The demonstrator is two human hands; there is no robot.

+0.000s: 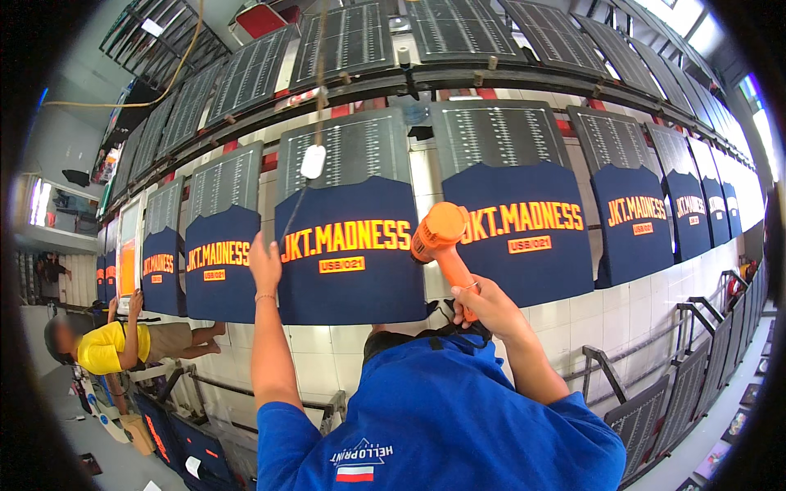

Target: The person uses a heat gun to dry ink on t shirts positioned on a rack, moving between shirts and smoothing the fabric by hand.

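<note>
My right hand (489,307) grips the handle of an orange hair dryer (442,233), whose wide head overlaps the gap between two printed shirts. Under its left side lies a navy shirt (352,299) with orange lettering, spread on a dark board (344,147). Another such navy shirt (524,278) is to the right. At the left edge of the nearer shirt, my left hand (264,266) is raised, its fingers closed where a thin dark cord (296,211) comes down from a hanging white connector (312,162). The part of the cord inside that hand is hidden.
More boards with navy shirts (634,237) run along the row on both sides. Behind stands a second row of bare boards (467,33). A person in a yellow shirt (105,347) works at the far left beside a printing screen (129,245). Metal frames (606,376) stand at lower right.
</note>
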